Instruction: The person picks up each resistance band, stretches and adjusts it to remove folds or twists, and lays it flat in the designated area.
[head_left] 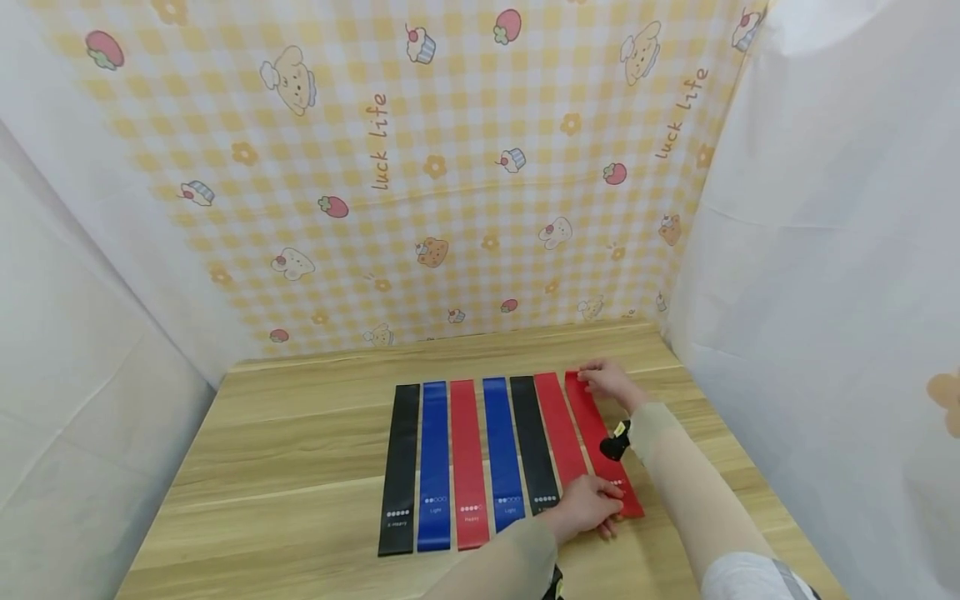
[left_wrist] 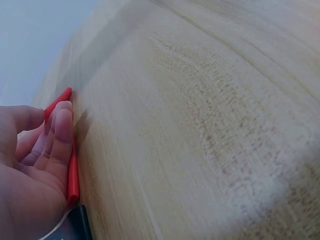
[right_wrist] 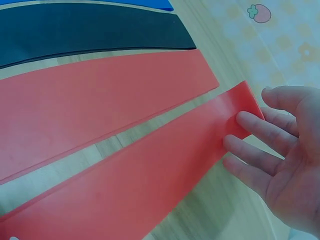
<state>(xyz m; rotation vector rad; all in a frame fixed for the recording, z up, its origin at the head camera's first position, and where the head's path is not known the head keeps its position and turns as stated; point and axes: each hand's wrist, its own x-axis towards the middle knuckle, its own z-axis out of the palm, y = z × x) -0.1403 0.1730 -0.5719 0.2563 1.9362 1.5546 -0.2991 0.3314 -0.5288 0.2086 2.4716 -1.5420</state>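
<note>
At the right end of a row of flat resistance bands lies a red resistance band [head_left: 587,414], tilted away from its neighbour. My left hand [head_left: 583,505] is at its near end; in the left wrist view the thumb and fingers [left_wrist: 63,125] pinch the red edge. My right hand [head_left: 609,383] is at the far end, where fairly straight fingertips [right_wrist: 245,119] touch the band's face and edge. Next to it on the left is another red band [head_left: 557,417], its near end hidden behind my left hand. Part of the white print on the rightmost band shows above the left fingers.
Further left on the wooden table [head_left: 300,450] lie a black band [head_left: 534,433], a blue band [head_left: 501,433], a red band [head_left: 468,442], a blue band [head_left: 435,442] and a black band [head_left: 401,450]. A patterned cloth [head_left: 465,192] hangs behind, with white sheets at both sides.
</note>
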